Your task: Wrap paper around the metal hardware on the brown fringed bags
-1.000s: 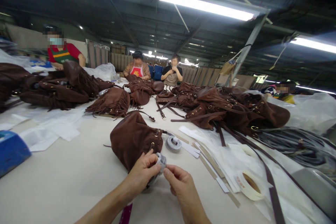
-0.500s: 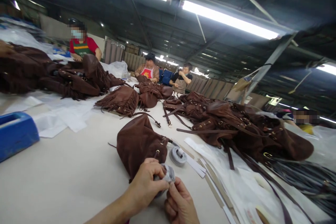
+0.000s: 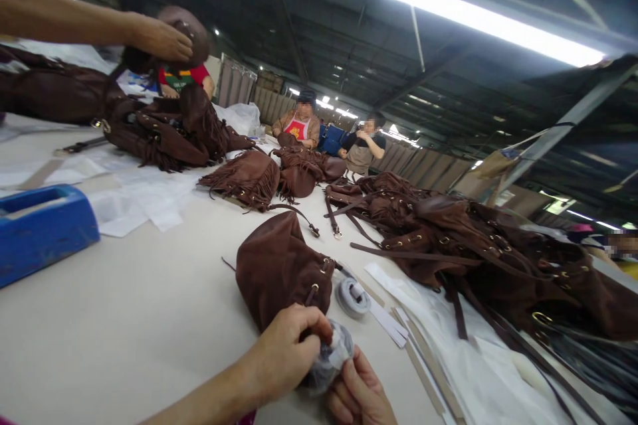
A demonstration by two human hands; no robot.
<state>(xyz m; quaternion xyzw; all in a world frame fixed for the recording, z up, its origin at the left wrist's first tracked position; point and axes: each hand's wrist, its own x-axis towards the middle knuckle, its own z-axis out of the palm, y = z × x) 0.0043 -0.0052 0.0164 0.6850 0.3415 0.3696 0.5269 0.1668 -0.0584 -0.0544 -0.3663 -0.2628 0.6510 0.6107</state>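
Between my hands is a round roll in crinkled grey wrapping (image 3: 323,372), with a whitish patch on its top. My left hand (image 3: 292,348) bends over its left side, thumb and forefinger pinched at the top. The fingertips of my right hand (image 3: 359,388) grip its right edge. Just beyond lies a brown drawstring bag (image 3: 279,269) on its side, with gold rings near its mouth. A second grey roll (image 3: 353,297) rests on the table right of the bag, beside white paper strips (image 3: 386,322).
Piles of brown fringed bags lie to the right (image 3: 428,212) and left (image 3: 164,133). A blue tape dispenser (image 3: 47,229) stands at the left. Another person's hand (image 3: 159,36) holds a brown bag at upper left. People stand across the table (image 3: 149,345).
The roll has turned in my hands, showing more of its face. Another person's arm has come in at upper left, lifting a brown bag. The view has shifted slightly left.
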